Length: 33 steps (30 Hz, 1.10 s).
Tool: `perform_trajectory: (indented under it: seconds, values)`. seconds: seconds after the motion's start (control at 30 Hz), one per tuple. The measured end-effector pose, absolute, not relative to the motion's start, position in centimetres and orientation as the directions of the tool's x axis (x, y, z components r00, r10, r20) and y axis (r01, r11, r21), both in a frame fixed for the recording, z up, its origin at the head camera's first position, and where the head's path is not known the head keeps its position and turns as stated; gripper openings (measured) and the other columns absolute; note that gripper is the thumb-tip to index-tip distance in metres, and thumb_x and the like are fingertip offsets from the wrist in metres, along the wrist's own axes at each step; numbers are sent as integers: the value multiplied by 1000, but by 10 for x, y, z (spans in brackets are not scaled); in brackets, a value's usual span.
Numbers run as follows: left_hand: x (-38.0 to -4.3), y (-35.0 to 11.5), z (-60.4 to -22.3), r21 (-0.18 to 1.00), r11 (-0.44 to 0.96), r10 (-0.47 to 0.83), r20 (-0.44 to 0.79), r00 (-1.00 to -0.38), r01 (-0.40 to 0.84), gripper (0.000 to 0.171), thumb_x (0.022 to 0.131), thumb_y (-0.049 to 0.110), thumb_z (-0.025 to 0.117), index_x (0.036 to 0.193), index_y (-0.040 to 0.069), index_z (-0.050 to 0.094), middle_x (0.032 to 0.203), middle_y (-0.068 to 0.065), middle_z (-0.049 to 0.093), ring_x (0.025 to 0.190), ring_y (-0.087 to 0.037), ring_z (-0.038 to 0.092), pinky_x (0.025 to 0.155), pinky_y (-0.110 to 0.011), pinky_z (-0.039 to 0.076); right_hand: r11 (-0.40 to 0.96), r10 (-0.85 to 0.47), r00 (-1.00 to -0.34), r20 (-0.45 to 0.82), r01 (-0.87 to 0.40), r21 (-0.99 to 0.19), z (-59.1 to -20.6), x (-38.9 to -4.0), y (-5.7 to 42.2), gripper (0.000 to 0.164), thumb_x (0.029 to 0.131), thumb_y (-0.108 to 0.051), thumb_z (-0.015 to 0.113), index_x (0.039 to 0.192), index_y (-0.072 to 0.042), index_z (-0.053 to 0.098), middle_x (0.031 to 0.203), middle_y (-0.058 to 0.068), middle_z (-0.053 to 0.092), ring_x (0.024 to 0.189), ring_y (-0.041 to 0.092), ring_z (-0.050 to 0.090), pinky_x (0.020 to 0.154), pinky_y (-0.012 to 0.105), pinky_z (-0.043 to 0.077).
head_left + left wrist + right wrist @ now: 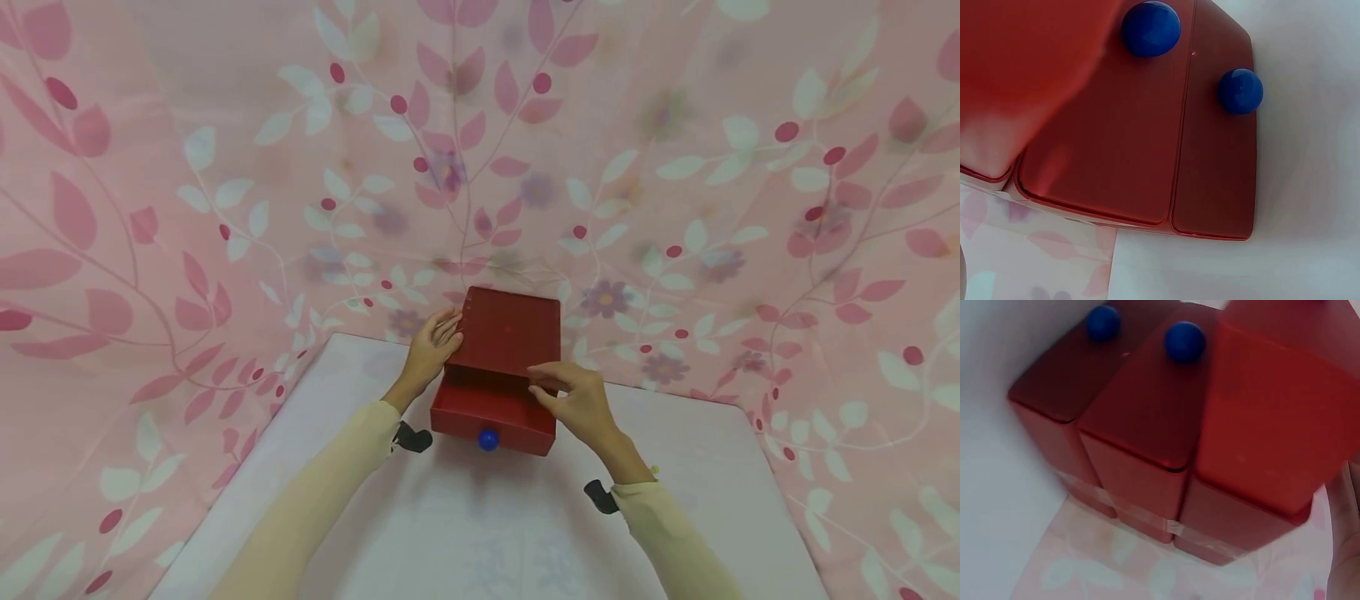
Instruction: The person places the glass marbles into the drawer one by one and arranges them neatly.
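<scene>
A red drawer cabinet (512, 327) stands against the back cloth, and its top drawer (457, 418) is pulled out, showing the red inside. A blue knob (488, 440) sits on that drawer's front. The left hand (431, 350) rests with its fingers against the cabinet's left side. At the right front corner, the right hand (583, 404) reaches over the drawer's right edge, thumb and fingers apart. Both wrist views show the lower drawers pushed in, the middle drawer (1104, 150) and bottom drawer (1069, 381), each with a blue knob. Part of the right hand (1345, 537) borders the right wrist view.
The cabinet stands on a white table (450, 533) near its back edge. Pink flowered cloth (480, 125) hangs behind and on both sides. Dark curved pieces (414, 437) stick out by the sleeve cuffs. Clear tape (1175, 528) runs across the cabinet's side.
</scene>
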<state>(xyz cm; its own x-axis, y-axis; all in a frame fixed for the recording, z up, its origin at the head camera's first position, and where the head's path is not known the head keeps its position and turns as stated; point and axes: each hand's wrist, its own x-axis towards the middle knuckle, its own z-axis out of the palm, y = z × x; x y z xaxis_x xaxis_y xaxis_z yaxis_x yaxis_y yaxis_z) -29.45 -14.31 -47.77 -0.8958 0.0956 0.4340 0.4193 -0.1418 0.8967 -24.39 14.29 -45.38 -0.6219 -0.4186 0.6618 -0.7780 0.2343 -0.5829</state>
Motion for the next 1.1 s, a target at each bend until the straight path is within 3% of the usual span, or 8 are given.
perform_trajectory:
  seconds: [0.13,0.23,0.57,0.77,1.1]
  values:
    - [-294,-143,-478,895,-145,98,436,-895,421,61,94,-5,58,145,-15,27,148,-34,31,139,-42,31,113,-36,35,286,-506,-556,659,-830,-479,-460,-246,138,29,76,3,81,104,-2,74,101,7,72,88,17,71,77,26,60]
    - [-294,-143,-478,894,-146,97,439,-893,423,61,94,-5,58,146,-14,27,148,-35,30,139,-42,31,113,-35,35,317,-554,-543,631,-838,-444,-462,-246,134,29,77,1,81,105,-4,74,101,4,72,90,15,70,78,26,60]
    - [-297,-143,-481,887,-179,88,445,-891,425,61,93,-7,58,145,-15,27,148,-35,30,139,-41,31,113,-36,35,381,-642,-598,479,-792,-477,-460,-244,127,29,78,-1,81,106,-7,74,101,2,72,89,12,70,79,24,59]
    - [-296,-143,-479,892,-169,91,438,-894,420,61,94,-6,59,145,-14,27,148,-35,30,139,-40,32,113,-35,34,413,-684,-589,429,-798,-438,-461,-246,127,27,79,-2,80,105,-9,75,100,0,72,89,10,68,78,24,59]
    - [-296,-143,-479,900,-174,80,418,-905,401,60,94,-5,60,146,-10,31,149,-29,34,140,-37,33,112,-34,37,522,-734,-631,251,-761,-384,-454,-247,123,26,81,-7,79,106,-10,76,102,-1,72,90,10,67,79,22,58]
